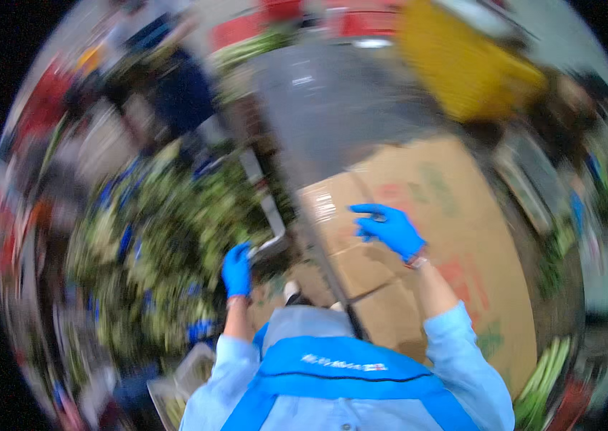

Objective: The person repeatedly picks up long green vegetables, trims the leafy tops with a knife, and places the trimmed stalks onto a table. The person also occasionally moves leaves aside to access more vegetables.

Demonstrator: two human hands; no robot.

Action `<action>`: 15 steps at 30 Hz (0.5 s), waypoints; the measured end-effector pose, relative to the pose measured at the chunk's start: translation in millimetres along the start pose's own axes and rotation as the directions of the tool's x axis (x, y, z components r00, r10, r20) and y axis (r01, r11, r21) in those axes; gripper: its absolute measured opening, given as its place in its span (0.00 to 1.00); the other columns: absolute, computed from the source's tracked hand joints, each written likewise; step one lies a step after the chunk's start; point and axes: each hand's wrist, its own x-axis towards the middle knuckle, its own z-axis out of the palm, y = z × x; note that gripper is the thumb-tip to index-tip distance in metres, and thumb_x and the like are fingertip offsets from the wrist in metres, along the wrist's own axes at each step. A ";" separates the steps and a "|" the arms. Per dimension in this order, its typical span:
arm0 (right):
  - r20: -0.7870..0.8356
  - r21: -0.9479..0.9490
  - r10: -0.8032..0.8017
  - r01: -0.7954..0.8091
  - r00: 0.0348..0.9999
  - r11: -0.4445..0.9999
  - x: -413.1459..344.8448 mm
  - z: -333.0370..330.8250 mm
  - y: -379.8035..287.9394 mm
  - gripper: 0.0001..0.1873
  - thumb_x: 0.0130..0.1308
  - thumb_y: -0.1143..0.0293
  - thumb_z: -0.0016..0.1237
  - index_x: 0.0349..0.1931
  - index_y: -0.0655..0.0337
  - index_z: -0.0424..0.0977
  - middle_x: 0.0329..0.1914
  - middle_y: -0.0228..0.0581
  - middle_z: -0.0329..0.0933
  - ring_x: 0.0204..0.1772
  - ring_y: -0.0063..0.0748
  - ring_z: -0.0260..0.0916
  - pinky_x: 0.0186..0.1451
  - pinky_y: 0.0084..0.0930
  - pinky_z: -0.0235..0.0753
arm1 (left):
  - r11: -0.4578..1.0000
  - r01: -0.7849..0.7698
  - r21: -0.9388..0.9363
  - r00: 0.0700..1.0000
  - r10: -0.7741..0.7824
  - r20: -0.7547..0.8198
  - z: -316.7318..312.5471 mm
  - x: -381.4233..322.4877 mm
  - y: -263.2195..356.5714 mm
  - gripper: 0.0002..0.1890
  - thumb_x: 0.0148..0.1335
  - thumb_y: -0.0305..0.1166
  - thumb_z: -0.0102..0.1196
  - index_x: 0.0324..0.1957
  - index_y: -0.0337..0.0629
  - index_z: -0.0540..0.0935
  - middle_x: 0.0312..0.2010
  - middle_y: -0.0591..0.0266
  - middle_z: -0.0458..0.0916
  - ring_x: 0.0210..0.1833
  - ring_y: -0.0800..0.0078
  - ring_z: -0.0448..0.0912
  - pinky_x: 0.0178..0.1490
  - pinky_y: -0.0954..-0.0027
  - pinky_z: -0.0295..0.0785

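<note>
My left hand (237, 270), in a blue glove, hangs with fingers curled beside a heap of leafy green vegetables (175, 237). Its fingertips meet the end of a bent white strip (270, 210) in the picture; blur hides whether they grip it. To the right, my right hand (390, 226), also blue-gloved, is over a flattened cardboard sheet (444, 215) on a table. Its index finger points left, the other fingers are loosely bent, and I see nothing held. Printed red and green marks show on the cardboard.
Beyond the cardboard lies a grey tabletop (336, 102), with a yellow crate-like object (460, 64) at its far right. Long green stalks (543, 377) are at lower right. A pale plastic container (188, 372) stands near my left elbow. Blue ties or wraps show among the greens.
</note>
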 end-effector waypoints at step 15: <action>0.375 -0.409 0.539 -0.388 0.754 0.826 36.8 230.7 54.2 0.17 0.62 0.65 0.50 0.50 0.61 0.74 0.25 0.38 0.77 0.26 0.25 0.76 0.29 0.19 0.74 | 0.615 0.359 -0.702 0.697 -0.677 -0.236 -208.8 -18.1 -246.2 0.14 0.60 0.38 0.49 0.42 0.41 0.80 0.33 0.65 0.80 0.34 0.75 0.76 0.36 0.74 0.68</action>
